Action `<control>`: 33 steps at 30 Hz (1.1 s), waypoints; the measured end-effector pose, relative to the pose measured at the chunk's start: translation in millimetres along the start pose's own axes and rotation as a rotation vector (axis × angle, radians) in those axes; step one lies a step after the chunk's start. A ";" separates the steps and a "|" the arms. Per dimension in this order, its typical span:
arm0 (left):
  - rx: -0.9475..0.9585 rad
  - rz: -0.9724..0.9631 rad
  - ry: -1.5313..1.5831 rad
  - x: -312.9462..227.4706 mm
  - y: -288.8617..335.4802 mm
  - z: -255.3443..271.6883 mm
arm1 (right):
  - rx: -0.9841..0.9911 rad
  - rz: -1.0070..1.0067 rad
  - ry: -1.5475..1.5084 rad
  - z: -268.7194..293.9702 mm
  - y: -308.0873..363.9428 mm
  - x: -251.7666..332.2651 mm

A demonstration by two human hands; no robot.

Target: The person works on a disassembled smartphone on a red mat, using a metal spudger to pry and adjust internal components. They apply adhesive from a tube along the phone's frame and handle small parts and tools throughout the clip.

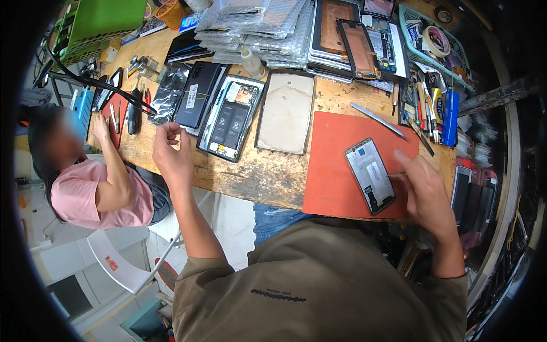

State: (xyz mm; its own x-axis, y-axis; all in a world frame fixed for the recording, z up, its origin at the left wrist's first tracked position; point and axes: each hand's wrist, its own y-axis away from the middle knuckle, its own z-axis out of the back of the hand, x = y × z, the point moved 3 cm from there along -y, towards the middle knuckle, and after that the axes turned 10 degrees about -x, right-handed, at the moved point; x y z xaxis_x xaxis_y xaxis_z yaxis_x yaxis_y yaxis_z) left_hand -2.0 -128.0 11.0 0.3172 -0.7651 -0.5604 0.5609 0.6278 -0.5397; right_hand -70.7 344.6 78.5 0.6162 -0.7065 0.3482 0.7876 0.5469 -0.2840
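A phone screen assembly (370, 175) lies on the red-orange mat (330, 154), its silvery inner side up with a white label. My right hand (424, 188) is at its right edge, fingers bent and pinched around a thin, pointed tool whose kind is unclear; the tip reaches the assembly's edge. Farther left, my left hand (172, 151) is raised at the bench's front edge, below a dark phone (198, 94) with a label. Its thumb and fingers are curled together, and anything between them is too small to see. Right of that phone is an opened phone (231, 119) showing a black battery.
A shallow tray (285, 114) with a worn beige bottom is mid-bench. Behind stand bubble-wrapped packages (256, 28), a squeeze bottle (252, 62) and stacked phone parts (356, 48). A metal pen-like tool (377, 119) crosses the mat's far edge. A person in pink (85, 188) sits left.
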 end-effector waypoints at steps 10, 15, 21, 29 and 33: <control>0.101 0.025 0.077 42.2 -3.0 -16.4 | 0.002 -0.055 0.065 -2.5 2.9 -1.4; 0.204 -0.001 -0.054 45.1 -11.4 -15.0 | 0.031 -0.061 0.025 -3.1 4.8 -2.5; 0.170 -0.035 -0.030 32.4 -10.8 -8.9 | 0.033 -0.055 -0.004 -6.3 1.2 -0.4; 0.076 -0.171 0.124 -77.4 65.9 4.0 | 0.017 -0.050 0.021 -10.5 2.1 -2.0; 0.367 -0.263 0.326 -147.6 132.3 -15.6 | -0.099 -0.067 -0.070 -9.2 6.3 -10.6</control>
State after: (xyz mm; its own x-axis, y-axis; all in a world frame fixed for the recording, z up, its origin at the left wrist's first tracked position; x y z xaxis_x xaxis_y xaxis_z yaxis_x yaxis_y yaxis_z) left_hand 13.4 70.2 12.4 -0.0897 -0.7689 -0.6330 0.8373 0.2859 -0.4660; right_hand -72.4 351.4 64.8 0.5644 -0.7049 0.4297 0.8241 0.4505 -0.3434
